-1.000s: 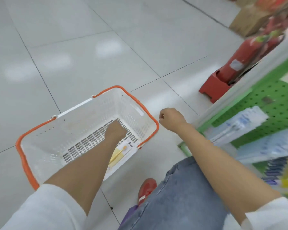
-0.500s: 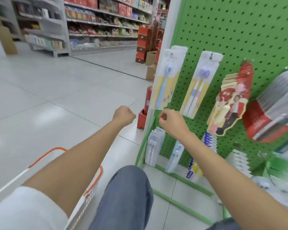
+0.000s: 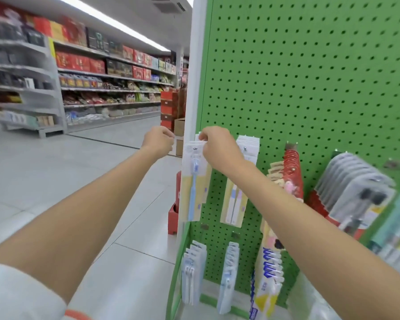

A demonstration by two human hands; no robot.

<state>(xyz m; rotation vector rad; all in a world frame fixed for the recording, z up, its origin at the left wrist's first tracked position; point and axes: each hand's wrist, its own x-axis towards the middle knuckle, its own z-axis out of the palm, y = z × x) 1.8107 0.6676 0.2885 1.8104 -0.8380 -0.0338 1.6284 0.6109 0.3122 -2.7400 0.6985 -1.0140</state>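
Observation:
A blue toothbrush pack (image 3: 194, 181) with a yellow card hangs at the front of a stack on a hook of the green pegboard (image 3: 310, 88). My right hand (image 3: 217, 148) is at the top of that stack, and its fingertips pinch the upper edge of the pack. My left hand (image 3: 158, 140) hovers just left of the pack at the same height, fingers curled, with nothing visible in it. Both arms reach forward from the bottom of the frame.
More toothbrush packs (image 3: 234, 199) and red and grey packaged goods (image 3: 291, 176) hang to the right, and others hang low (image 3: 192, 271). An orange basket rim (image 3: 76, 315) shows at the bottom left. Behind the rack's white post stands a red box (image 3: 172, 218). Stocked shelves (image 3: 102, 88) line the far aisle.
The view swung up from the basket on the floor to the pegboard. Both hands rose, and my right hand reached the top of the toothbrush pack.

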